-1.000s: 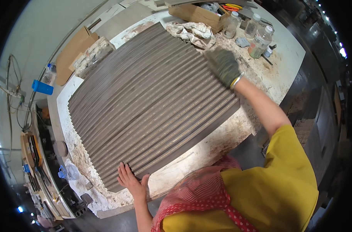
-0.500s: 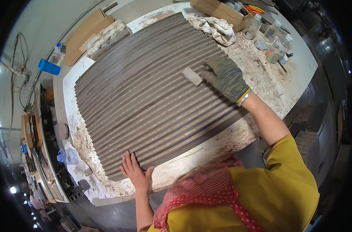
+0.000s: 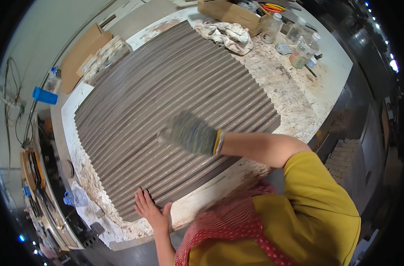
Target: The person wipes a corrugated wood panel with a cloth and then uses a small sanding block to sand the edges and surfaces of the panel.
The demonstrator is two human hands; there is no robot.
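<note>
A large grey ribbed panel (image 3: 166,80) lies flat on a pale, stained worktable (image 3: 299,102). My right hand (image 3: 191,133) wears a grey knit glove with a yellow cuff and is blurred over the middle of the panel. It grips a small pale block (image 3: 163,133) pressed against the ribs. My bare left hand (image 3: 151,213) lies flat with fingers spread on the panel's near corner, holding nothing. My yellow sleeve and a red patterned cloth fill the lower right.
A crumpled cloth (image 3: 226,33), an open cardboard box (image 3: 228,11) and several clear bottles (image 3: 299,42) stand at the table's far end. Cardboard pieces (image 3: 82,53) and a blue object (image 3: 44,95) lie at the left. A plastic bottle (image 3: 75,197) lies beyond the panel's near-left edge.
My right hand has slid with the block from the panel's far right edge along the ribs to its middle. My left hand stays on the near corner.
</note>
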